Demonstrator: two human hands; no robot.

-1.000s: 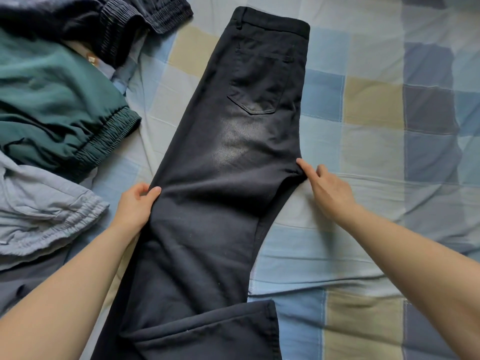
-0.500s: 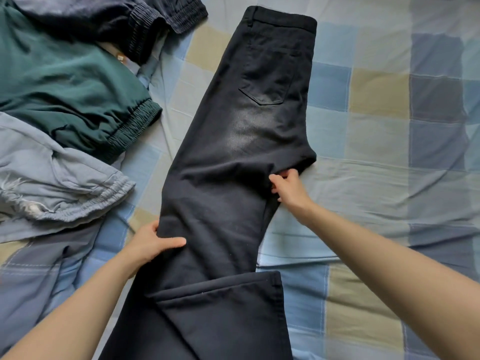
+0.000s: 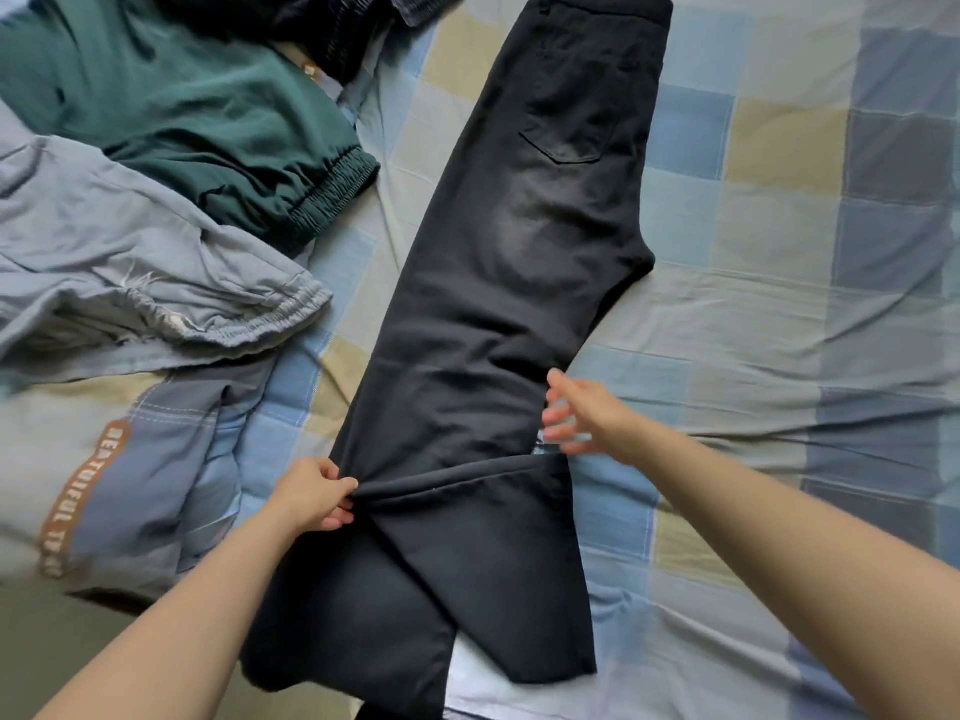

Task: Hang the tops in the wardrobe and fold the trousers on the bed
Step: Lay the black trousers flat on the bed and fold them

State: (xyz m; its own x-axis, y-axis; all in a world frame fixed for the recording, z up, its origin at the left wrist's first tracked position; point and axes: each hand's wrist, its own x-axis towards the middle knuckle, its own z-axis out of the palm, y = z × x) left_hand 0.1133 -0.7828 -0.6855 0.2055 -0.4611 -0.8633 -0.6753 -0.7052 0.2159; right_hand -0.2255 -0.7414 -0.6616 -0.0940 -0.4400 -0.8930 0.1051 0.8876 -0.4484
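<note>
Now your left hand [image 3: 314,493] pinches the trousers' [image 3: 498,314] turned-back hem at seven o'clock — ready to lift the fold — while your right hand [image 3: 587,415], fingers spread, hovers blurred at the four o'clock edge on the bed [image 3: 779,252].

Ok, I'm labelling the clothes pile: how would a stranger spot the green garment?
Start at the black trousers laid lengthwise on the checked bedsheet. In the pile left of them, the green garment lies above the grey-blue garment. It is the only dark green piece, with a ribbed elastic hem.
</note>
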